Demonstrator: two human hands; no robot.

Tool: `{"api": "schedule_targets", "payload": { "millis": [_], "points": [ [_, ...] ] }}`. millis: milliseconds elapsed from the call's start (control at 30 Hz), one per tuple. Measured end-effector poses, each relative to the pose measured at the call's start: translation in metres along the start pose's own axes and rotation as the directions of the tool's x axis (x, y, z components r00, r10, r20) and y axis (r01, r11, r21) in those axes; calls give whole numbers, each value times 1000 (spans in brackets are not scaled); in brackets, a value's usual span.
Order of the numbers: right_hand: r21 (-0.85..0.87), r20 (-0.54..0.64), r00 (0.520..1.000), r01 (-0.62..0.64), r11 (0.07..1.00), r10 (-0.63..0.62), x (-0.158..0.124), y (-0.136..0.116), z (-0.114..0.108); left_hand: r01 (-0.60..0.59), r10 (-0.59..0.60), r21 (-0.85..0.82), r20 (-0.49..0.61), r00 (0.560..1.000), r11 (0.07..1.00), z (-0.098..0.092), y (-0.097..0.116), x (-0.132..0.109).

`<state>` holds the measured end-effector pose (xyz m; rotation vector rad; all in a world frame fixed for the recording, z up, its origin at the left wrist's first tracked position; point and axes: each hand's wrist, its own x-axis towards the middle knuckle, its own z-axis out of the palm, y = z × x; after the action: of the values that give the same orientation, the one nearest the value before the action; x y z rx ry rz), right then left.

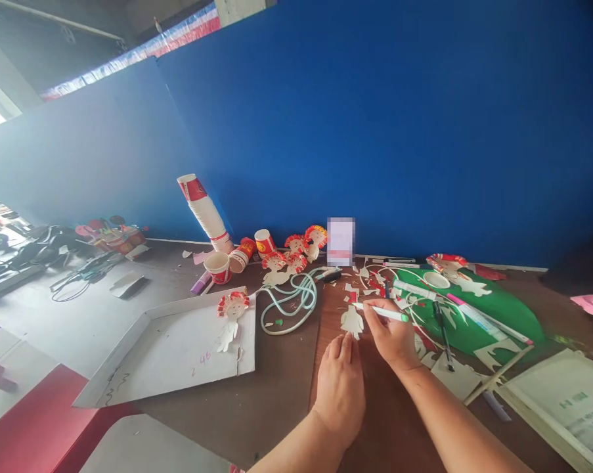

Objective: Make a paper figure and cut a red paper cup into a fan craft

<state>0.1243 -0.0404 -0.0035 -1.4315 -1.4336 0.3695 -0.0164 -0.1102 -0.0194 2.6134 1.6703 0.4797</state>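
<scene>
Pinches a white marker (pixel 382 313) with a green end between thumb and fingers of the right hand (pixel 392 338), tip at the top of a small paper cut-out figure (pixel 352 322). Presses the left hand (pixel 340 384) flat on the brown table (pixel 286 387), fingers spread out straight and side by side, fingertips touching the figure's lower edge. Shows the figure pale cream, plain, a little body with arms out, lying flat just left of a green sheet (pixel 498 315). Well apart to the left: a white cardboard tray (pixel 178 355) bearing a red-fringed paper doll (pixel 232 309); behind, a leaning stack of paper cups (pixel 205 213).
</scene>
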Motion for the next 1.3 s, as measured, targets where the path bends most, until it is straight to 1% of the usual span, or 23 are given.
{"api": "schedule_targets", "payload": {
  "millis": [67, 133, 233, 300, 333, 400, 533, 600, 767, 1067, 1300],
  "points": [
    [27, 6, 1000, -24, 999, 24, 1, -6, 0, -2, 2, -31, 15, 1000, 1000, 5, -2, 2],
    [43, 38, 998, -41, 998, 40, 2, -13, -1, 4, -3, -40, 27, 1000, 999, 9, -2, 3],
    [36, 148, 989, -34, 999, 28, 1, -23, -4, 15, -13, -40, 48, 999, 999, 10, -1, 3],
    [22, 215, 977, -12, 1000, 7, -5, -26, -6, 19, -17, -39, 54, 998, 999, 9, 0, 4],
    [14, 230, 973, -2, 1000, -1, -9, -25, -6, 18, -16, -39, 51, 999, 999, 9, 1, 4],
    [0, 231, 973, 12, 1000, -12, -17, -19, -6, 12, -10, -41, 45, 999, 999, 8, 1, 4],
    [-25, 184, 982, 40, 999, -35, -29, -4, -3, 19, -19, -11, 29, 999, 1000, 7, 2, 5],
    [-28, 199, 978, 69, 997, -62, -31, 0, -2, 17, -17, 6, 29, 999, 1000, 7, 2, 6],
    [-4, 258, 960, 114, 994, -109, -29, -1, -1, 8, -8, -2, 54, 998, 1000, 5, 2, 7],
    [-7, 273, 956, 115, 993, -109, -27, 0, 2, 11, -10, -5, 60, 998, 1000, 4, 2, 8],
    [-66, 255, 956, 168, 984, -146, -27, 2, 2, 1, -3, 24, 74, 997, 1000, 3, 4, 8]
  ]
}}
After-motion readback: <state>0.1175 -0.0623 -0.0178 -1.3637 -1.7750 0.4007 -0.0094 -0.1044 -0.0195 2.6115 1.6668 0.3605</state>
